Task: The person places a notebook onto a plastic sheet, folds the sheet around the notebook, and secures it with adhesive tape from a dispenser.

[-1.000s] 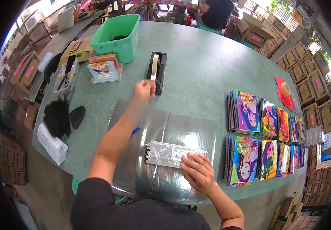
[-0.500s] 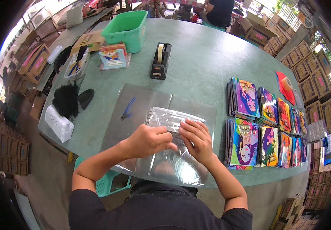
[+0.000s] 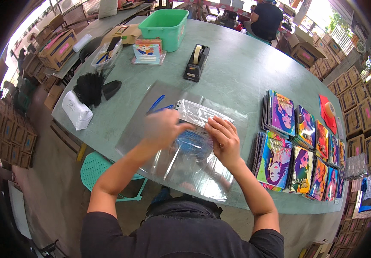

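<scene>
A clear-wrapped pack [image 3: 194, 112] with a pale top face and dark coils at its left edge, like a spiral notebook, lies on a transparent plastic sheet [image 3: 140, 133]. My right hand [image 3: 225, 139] is closed on its right end, fingers on top and thumb underneath. My left hand [image 3: 161, 129] is smeared by motion beside the pack's left end, its thumb pointing right; whether it holds anything cannot be made out. Just beyond it, two slim blue strips [image 3: 155, 103] show on the sheet, partly hidden by the hand. Loose shiny film [image 3: 194, 146] spreads below the pack.
Stacked colourful spiral notebooks [image 3: 273, 157] stand at the right, near a tape roll [image 3: 329, 109] on red material. Farther off are a black tape dispenser [image 3: 196, 62] and a green bin [image 3: 164, 30]. At left lie a white pouch [image 3: 77, 110] and a black bristly object [image 3: 88, 89].
My left hand has moved up and left, away from the film, toward the blue strips. My right hand stays on the pack. The whole view has shifted and turned slightly.
</scene>
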A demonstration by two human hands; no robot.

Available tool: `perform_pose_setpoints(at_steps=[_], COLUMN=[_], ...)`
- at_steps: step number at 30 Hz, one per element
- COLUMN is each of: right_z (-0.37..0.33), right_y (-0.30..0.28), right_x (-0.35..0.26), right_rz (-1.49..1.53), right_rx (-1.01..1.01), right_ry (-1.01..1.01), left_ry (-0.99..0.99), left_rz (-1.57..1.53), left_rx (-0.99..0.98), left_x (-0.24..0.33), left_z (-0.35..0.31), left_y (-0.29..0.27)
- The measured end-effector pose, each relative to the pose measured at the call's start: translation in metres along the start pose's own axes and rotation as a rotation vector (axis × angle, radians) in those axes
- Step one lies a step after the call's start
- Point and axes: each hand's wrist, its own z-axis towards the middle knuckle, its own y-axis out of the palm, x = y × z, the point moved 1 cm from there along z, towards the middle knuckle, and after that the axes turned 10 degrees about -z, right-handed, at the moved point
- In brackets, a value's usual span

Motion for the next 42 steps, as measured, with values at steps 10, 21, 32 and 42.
perform_pose_setpoints(at_steps=[10,21,32,42], right_z=[0.096,-0.015,0.021,0.065], right_y=[0.013,-0.004,-0.008,-0.124], right_x=[-0.031,0.03,-0.002,-0.045], right_rz=[-0.13,0.76,0.938,0.029], right_rx=[-0.526,0.005,0.311,-0.649], right_ry=[0.228,0.679,0.743,-0.088], left_ry=[-0.936,-0.282,-0.549,-0.271], left_rz=[-1.872,-1.306,-1.446,-0.489], left_rx=[-0.798,-0.027,0.011,-0.412], left_x=[0.1,-0.036,-0.006,-0.026], left_z=[-0.074,-0.019,0.04,0.093], left_y=[0.16,0.049,-0.001,-0.097])
